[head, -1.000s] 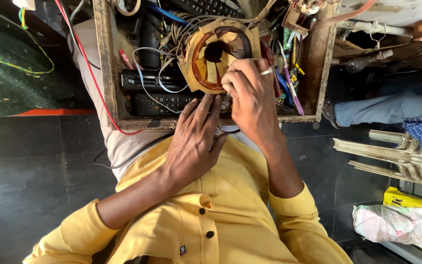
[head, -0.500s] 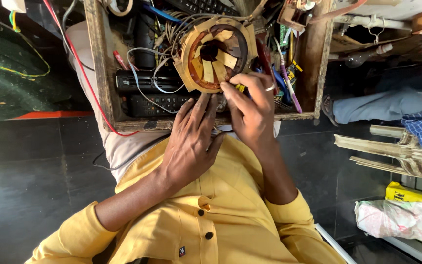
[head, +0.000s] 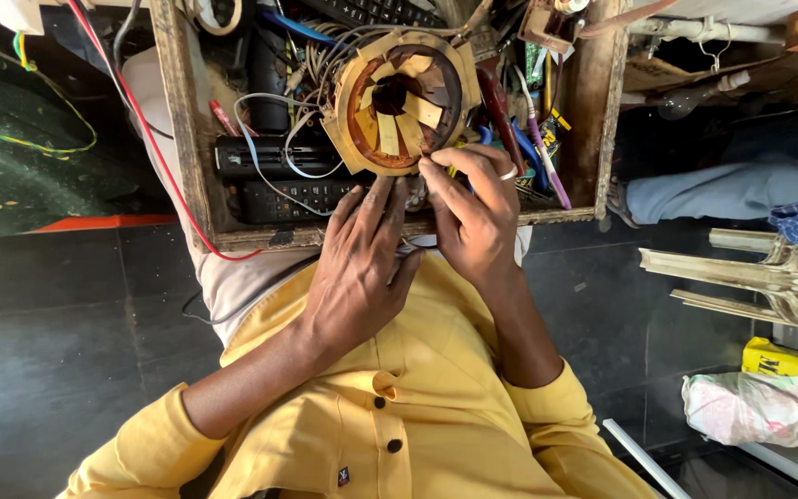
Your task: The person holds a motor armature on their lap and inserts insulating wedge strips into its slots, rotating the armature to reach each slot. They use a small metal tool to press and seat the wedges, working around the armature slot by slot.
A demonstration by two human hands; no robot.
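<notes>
Compared with a moment ago, the left hand (head: pixel 357 277) has slid lower, its fingers straight and together, tips at the edge of the round copper-wound motor stator with tan paper strips (head: pixel 399 102). The right hand (head: pixel 473 217) still pinches at the stator's lower rim. The stator lies in a shallow wooden tray (head: pixel 593 111), among black remote controls (head: pixel 274 157) and tangled coloured wires (head: pixel 297 55).

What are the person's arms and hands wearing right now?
Both arms wear yellow long sleeves, pushed up to leave the forearms bare. The left hand is bare, with no ring showing. The right hand has a silver ring on one finger. No gloves or watch are visible.
</notes>
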